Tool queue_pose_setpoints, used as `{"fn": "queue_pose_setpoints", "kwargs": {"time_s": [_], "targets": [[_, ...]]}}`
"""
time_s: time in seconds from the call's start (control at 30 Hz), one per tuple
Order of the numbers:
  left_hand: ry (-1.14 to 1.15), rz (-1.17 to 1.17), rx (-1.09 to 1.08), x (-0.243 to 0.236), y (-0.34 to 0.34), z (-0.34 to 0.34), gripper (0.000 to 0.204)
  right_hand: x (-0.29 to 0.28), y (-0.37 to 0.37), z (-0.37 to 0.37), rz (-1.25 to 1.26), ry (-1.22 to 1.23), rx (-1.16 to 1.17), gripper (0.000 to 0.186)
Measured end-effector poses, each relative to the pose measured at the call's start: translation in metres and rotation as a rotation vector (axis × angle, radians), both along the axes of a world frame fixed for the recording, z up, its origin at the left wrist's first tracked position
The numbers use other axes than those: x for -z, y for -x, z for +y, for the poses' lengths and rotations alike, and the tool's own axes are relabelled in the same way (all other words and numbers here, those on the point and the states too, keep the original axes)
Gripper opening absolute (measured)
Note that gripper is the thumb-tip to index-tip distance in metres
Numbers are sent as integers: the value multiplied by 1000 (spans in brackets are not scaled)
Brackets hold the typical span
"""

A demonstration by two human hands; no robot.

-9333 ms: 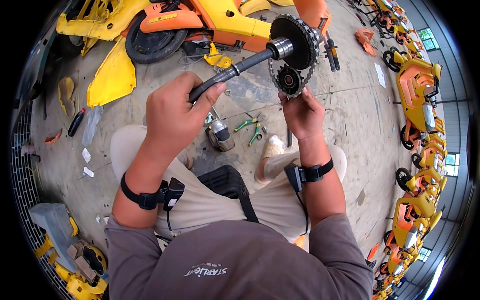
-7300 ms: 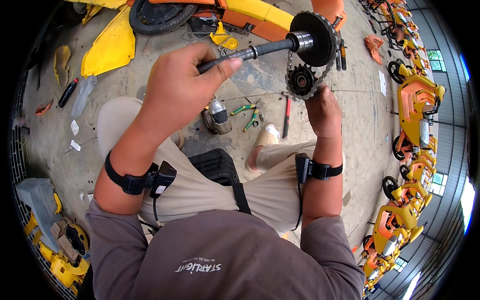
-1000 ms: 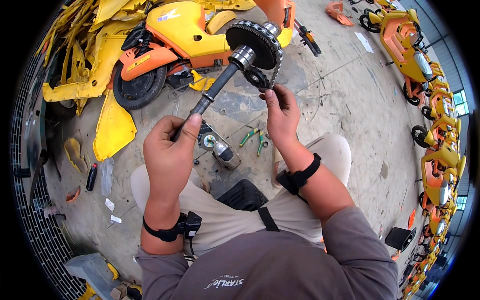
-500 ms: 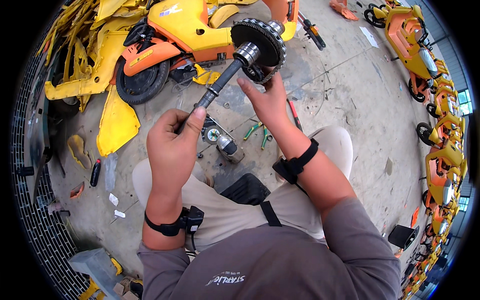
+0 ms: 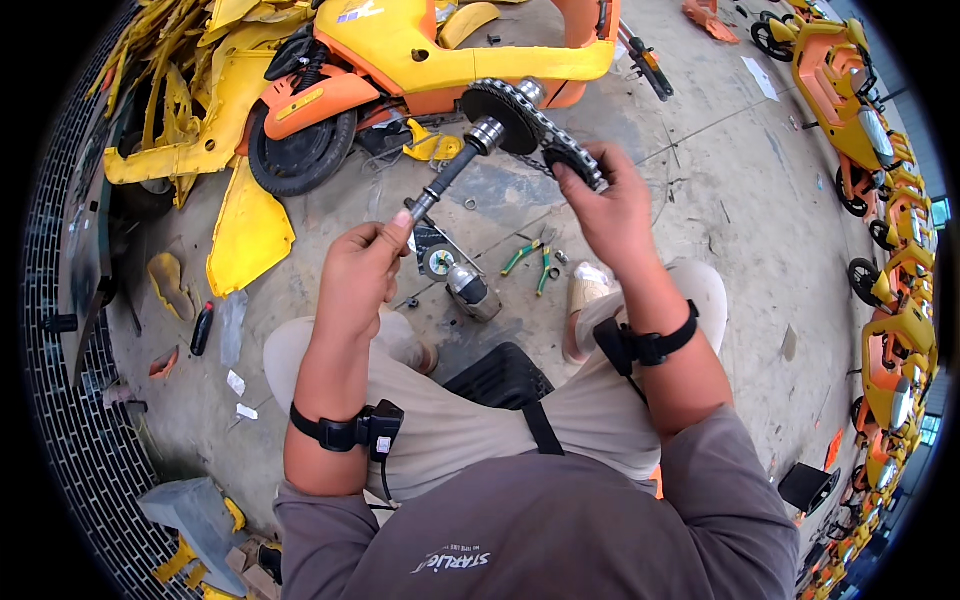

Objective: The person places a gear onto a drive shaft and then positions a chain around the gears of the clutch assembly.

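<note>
My left hand (image 5: 358,268) is closed around the near end of a dark metal shaft (image 5: 452,172), which tilts up and to the right. Toward its far end the shaft carries a bearing (image 5: 486,134) and a large toothed sprocket (image 5: 505,112). A chain (image 5: 545,122) loops from this sprocket to a small dark sprocket (image 5: 568,163). My right hand (image 5: 612,205) pinches the small sprocket and the chain's end, out to the right of the shaft. The fingertips behind it are partly hidden.
On the floor below lie a power tool with a disc (image 5: 470,290) and green-handled pliers (image 5: 530,262). A yellow-orange scooter body (image 5: 440,70) lies ahead, beside piled yellow panels (image 5: 215,100). Scooters (image 5: 845,90) line the right. A black bottle (image 5: 202,330) is at left.
My right hand has moved right and down, drawing the small sprocket and chain out from the large sprocket. The shaft has come lower, with my left hand still on it.
</note>
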State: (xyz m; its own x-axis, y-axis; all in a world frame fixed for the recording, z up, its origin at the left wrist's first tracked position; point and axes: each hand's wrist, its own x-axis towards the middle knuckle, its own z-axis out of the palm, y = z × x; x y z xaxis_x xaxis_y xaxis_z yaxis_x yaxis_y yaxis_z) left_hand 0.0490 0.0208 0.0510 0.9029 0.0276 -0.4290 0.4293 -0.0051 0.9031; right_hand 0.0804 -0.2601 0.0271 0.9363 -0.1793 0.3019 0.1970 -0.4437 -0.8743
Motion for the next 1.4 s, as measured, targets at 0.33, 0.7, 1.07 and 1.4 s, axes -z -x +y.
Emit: {"fn": "queue_pose_setpoints", "kwargs": {"time_s": [0.33, 0.7, 1.07, 1.4], "targets": [[226, 282, 177, 52, 18, -37, 46, -33, -11, -31, 210, 182, -49, 35], [287, 326, 609, 72, 24, -68, 42, -23, -14, -59, 395, 312, -132, 33], [486, 326, 655, 63, -10, -119, 60, -51, -13, -70, 374, -111, -300, 26], [335, 300, 502, 73, -8, -131, 35, -33, -18, -81, 473, 48, -277, 30]]}}
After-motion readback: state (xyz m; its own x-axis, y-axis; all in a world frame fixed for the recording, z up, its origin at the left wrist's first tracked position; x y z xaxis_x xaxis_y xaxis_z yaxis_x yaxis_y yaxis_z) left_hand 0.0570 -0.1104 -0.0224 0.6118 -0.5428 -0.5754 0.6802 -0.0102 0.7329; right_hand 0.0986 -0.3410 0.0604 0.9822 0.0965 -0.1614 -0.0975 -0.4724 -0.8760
